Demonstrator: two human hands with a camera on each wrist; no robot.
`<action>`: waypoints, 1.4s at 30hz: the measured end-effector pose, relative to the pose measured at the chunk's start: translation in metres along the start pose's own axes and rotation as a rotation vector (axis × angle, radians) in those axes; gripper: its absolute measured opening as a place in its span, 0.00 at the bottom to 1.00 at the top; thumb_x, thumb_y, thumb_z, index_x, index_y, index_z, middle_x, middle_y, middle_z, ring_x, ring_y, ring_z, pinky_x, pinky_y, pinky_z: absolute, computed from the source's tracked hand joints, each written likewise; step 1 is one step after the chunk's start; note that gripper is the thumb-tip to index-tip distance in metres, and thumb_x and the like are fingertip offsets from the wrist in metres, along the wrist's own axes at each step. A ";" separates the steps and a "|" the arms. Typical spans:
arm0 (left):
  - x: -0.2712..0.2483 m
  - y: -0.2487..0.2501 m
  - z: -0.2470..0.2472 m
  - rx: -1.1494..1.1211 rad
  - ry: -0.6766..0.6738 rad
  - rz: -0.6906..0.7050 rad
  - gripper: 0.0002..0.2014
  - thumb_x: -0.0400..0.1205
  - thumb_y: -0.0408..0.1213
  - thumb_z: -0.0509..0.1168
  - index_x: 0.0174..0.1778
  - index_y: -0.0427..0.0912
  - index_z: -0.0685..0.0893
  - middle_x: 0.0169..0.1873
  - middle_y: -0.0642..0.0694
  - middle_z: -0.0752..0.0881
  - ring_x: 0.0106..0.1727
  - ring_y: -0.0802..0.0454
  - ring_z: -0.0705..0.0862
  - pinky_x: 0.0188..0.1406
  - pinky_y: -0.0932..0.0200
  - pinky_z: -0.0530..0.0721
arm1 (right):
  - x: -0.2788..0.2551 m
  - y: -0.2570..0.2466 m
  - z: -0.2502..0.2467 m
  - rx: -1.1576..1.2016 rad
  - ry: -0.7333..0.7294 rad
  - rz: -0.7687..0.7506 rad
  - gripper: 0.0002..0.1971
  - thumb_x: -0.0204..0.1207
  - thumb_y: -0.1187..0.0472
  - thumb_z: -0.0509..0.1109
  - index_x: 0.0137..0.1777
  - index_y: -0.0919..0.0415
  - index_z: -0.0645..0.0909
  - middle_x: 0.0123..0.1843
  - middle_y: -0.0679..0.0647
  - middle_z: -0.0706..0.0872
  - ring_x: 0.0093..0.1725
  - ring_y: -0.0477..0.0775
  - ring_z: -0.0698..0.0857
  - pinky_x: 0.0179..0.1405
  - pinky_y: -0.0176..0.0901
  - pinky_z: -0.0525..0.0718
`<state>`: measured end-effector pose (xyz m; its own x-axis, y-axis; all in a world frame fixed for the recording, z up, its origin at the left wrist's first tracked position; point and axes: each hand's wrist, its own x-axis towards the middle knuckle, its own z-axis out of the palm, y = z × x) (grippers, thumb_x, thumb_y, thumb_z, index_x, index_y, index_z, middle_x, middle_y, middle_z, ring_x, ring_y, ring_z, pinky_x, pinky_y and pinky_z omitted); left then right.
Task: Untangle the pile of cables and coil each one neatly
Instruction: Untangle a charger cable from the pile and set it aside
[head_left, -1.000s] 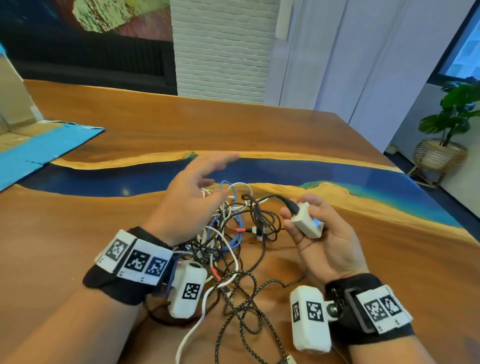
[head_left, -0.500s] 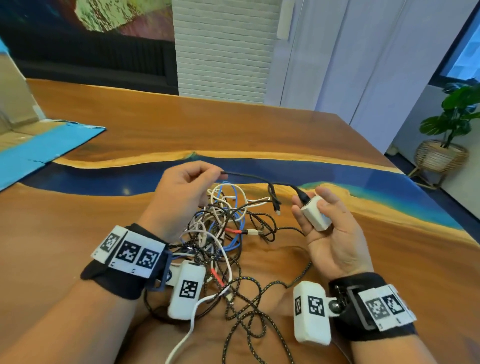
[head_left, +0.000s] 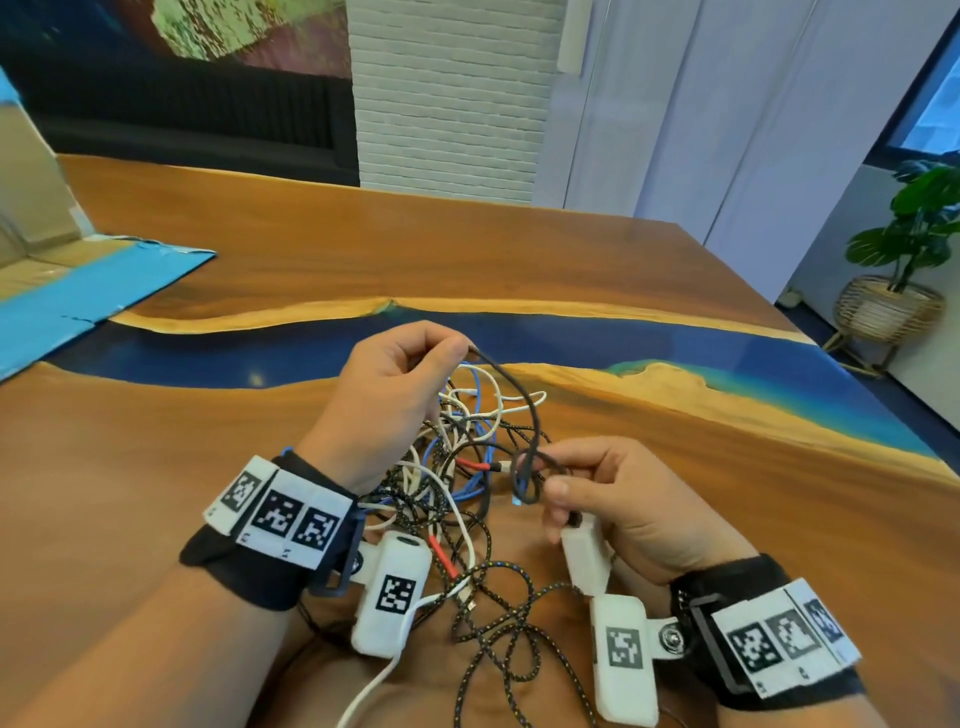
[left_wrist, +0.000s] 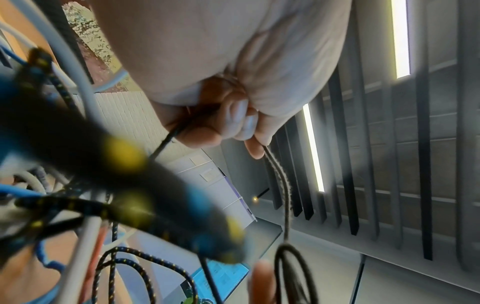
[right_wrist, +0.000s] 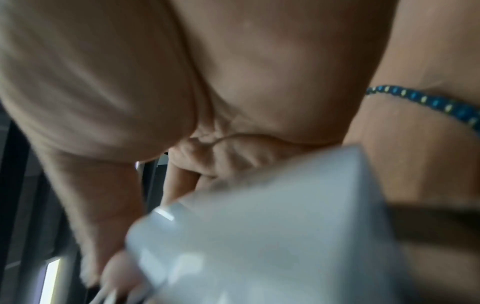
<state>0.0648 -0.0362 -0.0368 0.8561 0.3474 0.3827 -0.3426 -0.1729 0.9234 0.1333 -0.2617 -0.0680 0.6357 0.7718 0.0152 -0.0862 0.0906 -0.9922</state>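
A tangle of cables (head_left: 457, 467), white, blue, red-tipped and black braided, lies on the wooden table (head_left: 156, 467) between my wrists. My left hand (head_left: 460, 347) is raised above the pile and pinches a thin dark cable (head_left: 511, 384) between thumb and fingers; the left wrist view shows that dark cable (left_wrist: 281, 185) hanging from the fingertips. My right hand (head_left: 563, 475) holds a white charger block (head_left: 584, 551) under its curled fingers. Its thumb and forefinger pinch a loop of the same dark cable. In the right wrist view the charger block (right_wrist: 272, 236) is a blur against the palm.
An opened cardboard box with a blue flap (head_left: 78, 291) sits at the far left of the table. A blue resin strip (head_left: 675, 353) crosses the tabletop. The table's right edge drops off towards a potted plant (head_left: 898, 260) on the floor.
My right hand has come down and towards me with the charger and now pinches a loop of the dark cable. My left hand keeps its pinch on the cable, held up.
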 end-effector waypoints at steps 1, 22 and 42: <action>0.000 0.000 0.000 0.001 -0.002 -0.001 0.09 0.88 0.39 0.66 0.47 0.47 0.91 0.27 0.49 0.76 0.30 0.48 0.73 0.34 0.53 0.77 | 0.002 0.001 0.002 0.010 0.042 -0.017 0.08 0.75 0.66 0.75 0.52 0.64 0.92 0.31 0.62 0.81 0.29 0.56 0.83 0.37 0.48 0.84; -0.013 0.006 0.013 0.318 -0.326 -0.060 0.19 0.70 0.52 0.83 0.52 0.59 0.83 0.38 0.56 0.79 0.32 0.52 0.77 0.37 0.48 0.81 | 0.009 0.001 0.020 0.040 0.188 -0.134 0.08 0.73 0.65 0.75 0.51 0.64 0.90 0.38 0.68 0.90 0.26 0.58 0.85 0.29 0.44 0.86; 0.003 0.025 -0.040 -0.067 -0.197 -0.148 0.36 0.90 0.53 0.44 0.43 0.34 0.93 0.49 0.32 0.91 0.41 0.39 0.85 0.36 0.54 0.78 | -0.001 -0.033 0.003 0.447 0.446 -0.356 0.07 0.91 0.62 0.51 0.64 0.58 0.69 0.45 0.64 0.91 0.37 0.58 0.92 0.44 0.55 0.92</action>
<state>0.0433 -0.0028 -0.0110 0.9554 0.1770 0.2364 -0.2274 -0.0701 0.9713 0.1335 -0.2635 -0.0347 0.9277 0.3263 0.1813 -0.0606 0.6110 -0.7893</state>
